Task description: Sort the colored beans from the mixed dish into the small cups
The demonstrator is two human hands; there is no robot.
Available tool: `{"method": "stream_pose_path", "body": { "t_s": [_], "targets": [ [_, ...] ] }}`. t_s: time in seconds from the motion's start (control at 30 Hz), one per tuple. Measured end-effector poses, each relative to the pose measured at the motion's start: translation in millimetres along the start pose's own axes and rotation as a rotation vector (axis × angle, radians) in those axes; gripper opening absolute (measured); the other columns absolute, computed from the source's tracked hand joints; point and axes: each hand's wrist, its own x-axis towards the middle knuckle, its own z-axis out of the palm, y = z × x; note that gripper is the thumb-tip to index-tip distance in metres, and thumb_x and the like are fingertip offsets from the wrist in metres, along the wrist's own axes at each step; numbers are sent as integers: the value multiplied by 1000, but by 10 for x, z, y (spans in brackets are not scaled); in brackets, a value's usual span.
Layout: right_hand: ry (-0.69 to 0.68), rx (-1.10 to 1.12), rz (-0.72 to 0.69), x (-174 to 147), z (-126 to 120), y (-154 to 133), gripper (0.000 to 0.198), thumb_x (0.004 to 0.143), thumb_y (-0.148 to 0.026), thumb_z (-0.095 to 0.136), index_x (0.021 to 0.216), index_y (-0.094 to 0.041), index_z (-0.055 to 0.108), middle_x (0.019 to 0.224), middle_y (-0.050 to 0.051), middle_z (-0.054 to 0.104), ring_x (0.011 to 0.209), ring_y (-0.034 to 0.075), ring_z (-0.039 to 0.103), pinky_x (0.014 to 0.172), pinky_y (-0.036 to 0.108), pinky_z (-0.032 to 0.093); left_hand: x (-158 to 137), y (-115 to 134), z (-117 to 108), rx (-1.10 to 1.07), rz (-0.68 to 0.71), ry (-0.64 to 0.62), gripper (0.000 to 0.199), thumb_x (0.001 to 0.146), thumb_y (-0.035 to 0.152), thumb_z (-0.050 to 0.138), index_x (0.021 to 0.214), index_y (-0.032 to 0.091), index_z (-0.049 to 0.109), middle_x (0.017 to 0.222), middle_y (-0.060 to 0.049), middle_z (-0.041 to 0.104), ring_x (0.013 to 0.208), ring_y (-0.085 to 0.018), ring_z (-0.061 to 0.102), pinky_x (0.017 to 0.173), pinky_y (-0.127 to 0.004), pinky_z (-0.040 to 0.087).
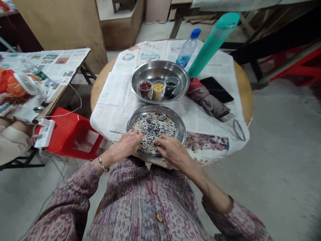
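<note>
A shallow steel pan (182,124) lies at the near edge of the table, covered inside with small mixed grains or beads (160,125), mostly white and black with some yellow and red. My left hand (129,142) reaches over the pan's left side, fingers bent together among the grains. Over the near right side, my right hand (170,149) has thumb and fingers pinched at the grains. Whatever either hand pinches is too small to make out. Behind stands a larger steel bowl (160,67) holding three clear cups: one with dark red pieces (145,87), one yellow (157,88), one black (171,85).
Newspaper (110,97) covers the round table. A water bottle (187,48), a tall green tube (213,45), a folded umbrella (208,100) and a dark phone (217,89) stand or lie beyond. At left are a red stool (67,130), a power strip (45,132) and another person's leg (15,140).
</note>
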Motion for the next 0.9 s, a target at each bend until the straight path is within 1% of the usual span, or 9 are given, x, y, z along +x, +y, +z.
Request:
{"method": "stream_pose_path", "body": {
  "t_s": [0.07, 0.13, 0.27, 0.4, 0.53, 0.63, 0.7, 0.8, 0.9],
  "targets": [
    [-88, 18, -83, 25, 3, -27, 15, 90, -16, 59, 96, -21, 72, 95, 5, 68, 89, 18, 64, 79, 28, 48, 16, 16, 57, 7, -7, -35, 10, 93, 18, 54, 102, 17, 54, 106, -7, 58, 98, -22, 56, 85, -34, 48],
    [-105, 3, -107, 76, 22, -44, 17, 91, -17, 57, 98, -21, 73, 96, 5, 69, 94, 19, 63, 80, 29, 49, 83, 23, 141, 19, -21, -42, 12, 94, 13, 49, 103, 17, 55, 103, -7, 59, 94, -20, 57, 85, -34, 48],
    [122, -99, 14, 201, 56, 53, 24, 93, -17, 51, 105, -19, 72, 106, 11, 69, 104, 25, 60, 85, 36, 51, 342, 4, 248, -13, -40, 47, 23, 92, 4, 40, 104, 16, 56, 102, -8, 58, 94, -19, 57, 88, -33, 49],
    [366, -98, 91, 222, 89, 266, 28, 90, -14, 49, 108, -17, 71, 115, 13, 67, 109, 27, 58, 94, 40, 50, 641, -18, 212, -141, 9, 199, 29, 92, 3, 39, 109, 17, 57, 108, -8, 56, 101, -19, 56, 93, -34, 50],
    [498, 40, 96, 122, 144, 392, 36, 86, -7, 44, 110, -15, 69, 110, 13, 69, 105, 25, 62, 95, 40, 52, 882, 17, 149, -108, -19, 301, 28, 94, 23, 56, 121, 17, 56, 126, -10, 53, 118, -26, 50, 103, -44, 46],
    [604, 141, 141, 59, 170, 398, 40, 85, -6, 40, 111, -16, 68, 108, 13, 69, 102, 24, 64, 93, 40, 53, 1029, 96, 147, -49, -14, 270, 57, 86, 41, 70, 134, 16, 50, 137, -13, 48, 126, -32, 44, 107, -49, 42],
    [688, 180, 173, 47, 178, 379, 40, 85, -6, 39, 110, -18, 68, 109, 12, 68, 102, 24, 64, 93, 40, 53, 1115, 167, 175, -27, 53, 242, 64, 85, 44, 72, 137, 17, 48, 139, -13, 47, 130, -32, 42, 111, -50, 37],
    [771, 203, 202, 57, 188, 345, 39, 84, -5, 38, 104, -20, 67, 106, 11, 67, 101, 23, 64, 93, 39, 52, 1230, 269, 243, -19, 142, 206, 56, 85, 41, 70, 134, 19, 51, 138, -12, 47, 128, -31, 43, 109, -50, 38],
    [802, 198, 236, 69, 199, 316, 36, 83, -4, 38, 98, -21, 66, 98, 9, 66, 95, 23, 62, 91, 39, 51, 1317, 323, 298, -30, 200, 153, 37, 88, 34, 66, 122, 19, 59, 131, -11, 53, 122, -30, 47, 103, -48, 42]
  ]
}}
